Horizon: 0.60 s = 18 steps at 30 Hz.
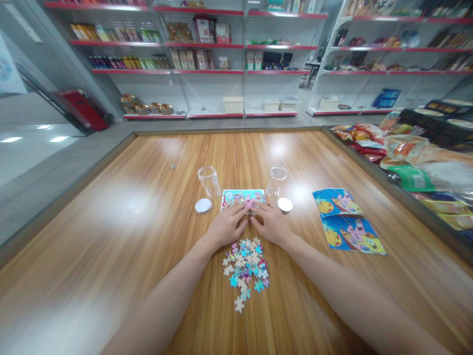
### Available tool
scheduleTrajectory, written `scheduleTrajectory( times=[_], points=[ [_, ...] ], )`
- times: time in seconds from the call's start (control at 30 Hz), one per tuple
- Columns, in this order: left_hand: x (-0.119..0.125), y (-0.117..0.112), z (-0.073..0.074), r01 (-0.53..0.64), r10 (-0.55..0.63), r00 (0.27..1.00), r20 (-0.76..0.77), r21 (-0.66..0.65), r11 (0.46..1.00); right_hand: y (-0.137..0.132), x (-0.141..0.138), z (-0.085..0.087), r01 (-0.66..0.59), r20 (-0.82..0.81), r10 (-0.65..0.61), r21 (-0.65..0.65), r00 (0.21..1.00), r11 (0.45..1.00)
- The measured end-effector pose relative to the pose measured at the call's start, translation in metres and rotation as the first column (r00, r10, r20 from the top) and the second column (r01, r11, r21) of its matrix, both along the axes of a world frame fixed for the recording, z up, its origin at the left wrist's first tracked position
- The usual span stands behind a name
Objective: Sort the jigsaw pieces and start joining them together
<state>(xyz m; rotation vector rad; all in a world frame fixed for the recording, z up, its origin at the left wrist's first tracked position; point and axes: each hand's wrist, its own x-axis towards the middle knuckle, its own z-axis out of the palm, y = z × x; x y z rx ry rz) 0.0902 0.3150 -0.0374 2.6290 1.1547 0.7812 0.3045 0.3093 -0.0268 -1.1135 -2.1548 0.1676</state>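
Note:
My left hand [226,224] and my right hand [271,221] rest side by side with fingers stretched out over the lower edge of a colourful cartoon picture sheet [236,194]. Both cover part of its lower half. Neither hand grips anything that I can see. Just below them lies a loose heap of jigsaw puzzle pieces [246,266], some blue or pink, others with a plain beige side up. Beyond my left hand a clear jar [210,181] stands near a white lid [203,205]. A second clear jar [276,182] and another white lid [285,205] are beside my right hand.
A folded blue cartoon sheet [347,222] lies to the right on the wooden table [111,222]. Packaged snacks [414,158] fill a sunken section along the table's right side. A tiny object [173,166] sits at the far left. Stocked shelves [207,44] stand behind.

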Motion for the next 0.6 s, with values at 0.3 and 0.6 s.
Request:
scheduleTrajectory(
  times=[0.3, 0.6],
  points=[
    [-0.002, 0.0, 0.0, -0.025, 0.019, 0.991, 0.131, 0.044, 0.999, 0.002, 0.009, -0.004, 0.015, -0.141, -0.014, 0.002, 0.99, 1.0],
    [-0.017, -0.039, 0.016, -0.094, 0.045, 0.924, 0.38, 0.11, 0.989, -0.036, 0.028, 0.013, -0.146, -0.199, 0.13, -0.066, 0.971, 0.987]
  ],
)
